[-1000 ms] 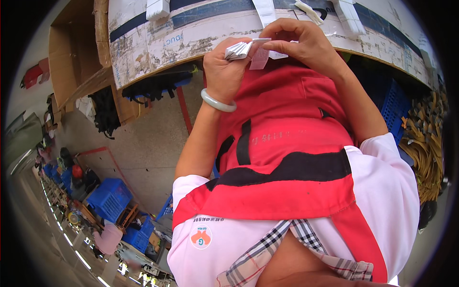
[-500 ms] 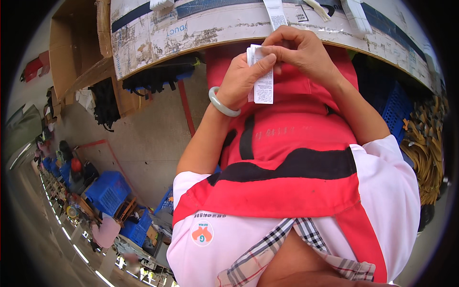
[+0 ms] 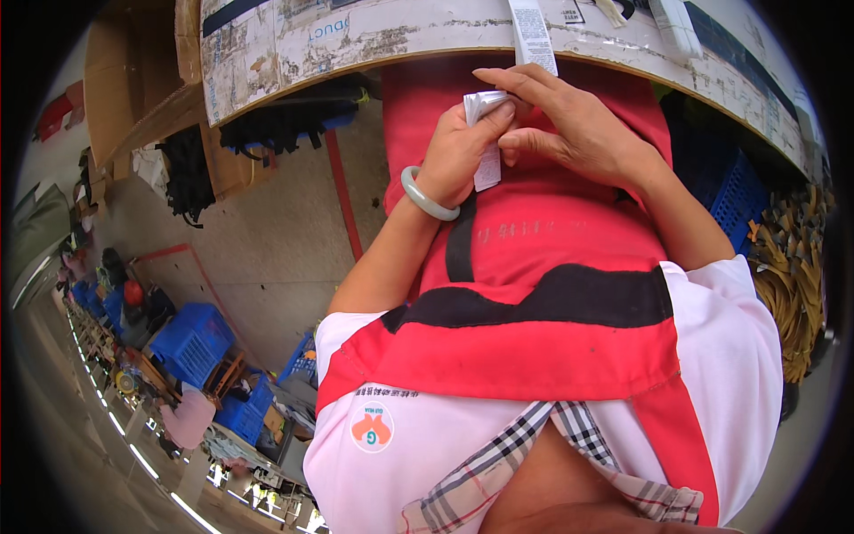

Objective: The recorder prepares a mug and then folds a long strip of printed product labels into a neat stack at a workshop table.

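Note:
My left hand (image 3: 452,153) is closed around a bundle of white printed fabric labels (image 3: 486,103), with the thumb pressed over its front. The bundle's folded top fans out above the thumb and its lower end hangs below the fingers. Right beside it, my right hand (image 3: 583,133) has its index finger stretched over the top of the bundle and its thumb held apart. Part of its other fingers is hidden behind the labels and my left hand. From the table edge a long printed label strip (image 3: 533,37) comes down behind my right fingers.
The worn white table (image 3: 374,40) has its wooden edge just beyond my hands. More white strips (image 3: 676,28) lie on it at right. An open cardboard box (image 3: 133,80) stands at far left, with black straps (image 3: 187,173) below. A blue crate (image 3: 738,200) and brown straps (image 3: 792,285) are at right.
My right hand has gone from a pinch at the labels to spread fingers. The label bundle has tilted and its top now shows folded layers. The view has shifted slightly.

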`<state>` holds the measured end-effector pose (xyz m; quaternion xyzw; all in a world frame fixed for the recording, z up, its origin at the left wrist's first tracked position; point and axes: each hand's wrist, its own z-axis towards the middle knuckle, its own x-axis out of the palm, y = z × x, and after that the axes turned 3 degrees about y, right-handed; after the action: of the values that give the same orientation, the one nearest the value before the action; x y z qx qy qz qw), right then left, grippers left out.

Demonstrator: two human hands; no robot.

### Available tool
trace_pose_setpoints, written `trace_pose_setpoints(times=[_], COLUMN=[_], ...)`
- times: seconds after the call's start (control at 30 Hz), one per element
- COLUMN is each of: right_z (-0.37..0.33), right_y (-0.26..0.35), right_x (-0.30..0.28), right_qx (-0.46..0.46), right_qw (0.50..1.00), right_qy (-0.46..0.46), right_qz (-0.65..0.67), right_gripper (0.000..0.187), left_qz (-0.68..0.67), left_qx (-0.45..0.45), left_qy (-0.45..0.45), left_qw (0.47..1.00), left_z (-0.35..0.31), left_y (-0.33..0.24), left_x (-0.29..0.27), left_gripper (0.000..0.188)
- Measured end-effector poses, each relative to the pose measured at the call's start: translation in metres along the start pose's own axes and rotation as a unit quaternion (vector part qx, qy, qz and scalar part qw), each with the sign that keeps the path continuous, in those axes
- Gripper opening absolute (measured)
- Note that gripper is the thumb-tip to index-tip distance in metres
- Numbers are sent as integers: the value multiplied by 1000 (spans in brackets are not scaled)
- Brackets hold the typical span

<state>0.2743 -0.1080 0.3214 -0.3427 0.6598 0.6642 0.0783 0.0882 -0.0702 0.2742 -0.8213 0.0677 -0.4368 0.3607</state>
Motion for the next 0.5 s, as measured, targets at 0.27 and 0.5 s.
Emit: trace_pose_setpoints(times=[0.27,0.5], right_z=[-4,4], right_y=[7,-5], right_x=[2,-2], right_qx=[23,64], right_qw=[999,970], right_qy=[28,4], right_qz=[8,235], right_gripper=[54,28], left_qz=[-49,32], left_qx=[-2,10], left_qy=[-56,34], left_qw=[997,999], left_z=[-5,-6], left_y=[10,4], left_x=[8,4], left_gripper=[13,14])
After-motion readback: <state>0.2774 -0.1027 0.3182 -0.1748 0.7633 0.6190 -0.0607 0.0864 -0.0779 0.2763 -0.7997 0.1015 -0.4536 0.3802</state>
